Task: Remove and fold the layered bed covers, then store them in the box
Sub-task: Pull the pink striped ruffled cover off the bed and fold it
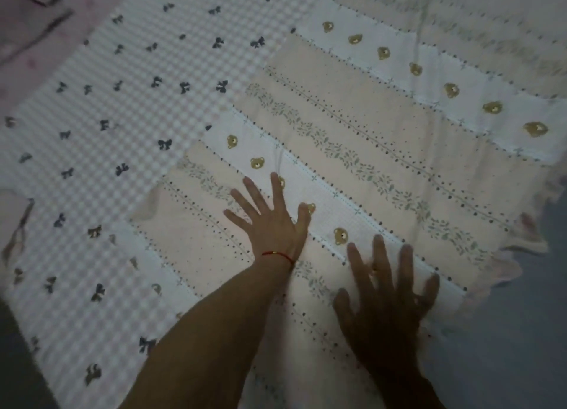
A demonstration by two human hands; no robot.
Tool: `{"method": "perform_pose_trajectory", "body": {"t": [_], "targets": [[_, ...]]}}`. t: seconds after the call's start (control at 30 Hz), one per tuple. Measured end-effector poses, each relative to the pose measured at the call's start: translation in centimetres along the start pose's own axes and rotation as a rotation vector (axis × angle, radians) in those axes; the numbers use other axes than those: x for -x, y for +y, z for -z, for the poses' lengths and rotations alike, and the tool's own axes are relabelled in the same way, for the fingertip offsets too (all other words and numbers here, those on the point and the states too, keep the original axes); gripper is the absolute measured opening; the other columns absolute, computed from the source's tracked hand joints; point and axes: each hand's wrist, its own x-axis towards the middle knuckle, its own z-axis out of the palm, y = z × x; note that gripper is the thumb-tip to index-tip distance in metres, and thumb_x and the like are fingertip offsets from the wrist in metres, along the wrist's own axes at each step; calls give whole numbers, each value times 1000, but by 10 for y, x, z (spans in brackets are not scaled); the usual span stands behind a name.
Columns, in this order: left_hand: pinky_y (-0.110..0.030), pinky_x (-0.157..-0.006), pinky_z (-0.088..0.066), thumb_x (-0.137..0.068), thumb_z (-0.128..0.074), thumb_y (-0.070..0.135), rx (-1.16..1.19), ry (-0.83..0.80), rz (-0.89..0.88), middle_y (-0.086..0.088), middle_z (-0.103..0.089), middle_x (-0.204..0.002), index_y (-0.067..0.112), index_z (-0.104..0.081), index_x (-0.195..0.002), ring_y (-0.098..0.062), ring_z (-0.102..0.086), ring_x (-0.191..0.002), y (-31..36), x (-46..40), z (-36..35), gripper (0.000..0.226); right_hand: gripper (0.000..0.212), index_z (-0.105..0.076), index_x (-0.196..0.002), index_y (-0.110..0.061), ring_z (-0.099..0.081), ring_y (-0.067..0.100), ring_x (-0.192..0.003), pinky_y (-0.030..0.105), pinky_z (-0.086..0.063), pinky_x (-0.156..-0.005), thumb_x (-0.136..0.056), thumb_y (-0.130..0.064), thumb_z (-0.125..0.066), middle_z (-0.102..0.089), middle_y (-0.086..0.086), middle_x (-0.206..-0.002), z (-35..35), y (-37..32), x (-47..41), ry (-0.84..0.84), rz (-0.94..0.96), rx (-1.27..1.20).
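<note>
- two hands flat on the cloth right now, nothing gripped: left hand (pixel 271 224) has its fingers spread wide and pressed on the striped bear cover (pixel 352 151), right hand (pixel 388 298) does the same just beside it, nearer the frilled edge (pixel 518 270).
- the bear cover sits directly under both palms and runs away from them up and to the right. it looks folded already, since a second band of bears shows further off beyond the fingertips.
- out past the left hand's little finger side lies the checked cover with bows (pixel 101 126), partly under the bear one, so the layers overlap.
- handling guess: thin cotton, light, totally limp, no stiffness at all. it'll sag and bunch the moment it's lifted, and it probably slides over the layer below.
- where i'd take hold: pinch the corners or the frilled edge just off the right hand's outer side, not the middle, so the fold stays square.
- can't see any box from here.
- risk is mostly dragging the checked layer along with it.
</note>
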Motion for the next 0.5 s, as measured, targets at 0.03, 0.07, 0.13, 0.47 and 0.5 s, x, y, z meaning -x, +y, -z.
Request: {"method": "perform_pose_trajectory", "body": {"t": [0.03,0.07,0.13,0.47,0.5], "targets": [[-78,-108,3,-93,-20,70,-24,41,-13,-24,18,-163,29,9,-160,-52,18,-147,0,-3,-2,84,76,-36,-156,-28,-18,40,-153,72,-12,-116,-85,-50,-54,-23,12,-167,-1,11,-25,-4,142,23],[-78,-108,1,-93,-22,69,-26,78,3,-24,16,-163,28,7,-160,-53,17,-147,-6,-7,-8,84,77,-35,-157,-27,-16,40,-154,72,-13,-116,-86,-51,-54,-20,13,-167,-9,17,-52,-38,285,73],[-78,-108,-1,-93,-24,68,-28,112,2,-25,15,-164,27,5,-160,-53,16,-147,-9,-9,-15,83,78,-30,-159,-23,-12,41,-154,73,-12,-115,-90,-54,-50,-15,15,-168,-24,18,-77,-119,403,168],[-78,-108,-4,-93,-20,71,-38,125,-7,-27,5,-164,24,-4,-161,-55,8,-148,-7,-11,-11,84,80,-28,-159,-18,-3,45,-154,77,-6,-113,-89,-48,-49,-8,18,-168,-54,15,-80,-184,377,187],[-77,-108,-3,-93,-19,72,-42,123,-19,-27,5,-164,24,-5,-161,-55,8,-148,-8,-11,-12,84,79,-28,-159,-19,-3,45,-154,77,-6,-113,-89,-49,-47,-8,18,-168,-55,16,-79,-197,372,175]]}}
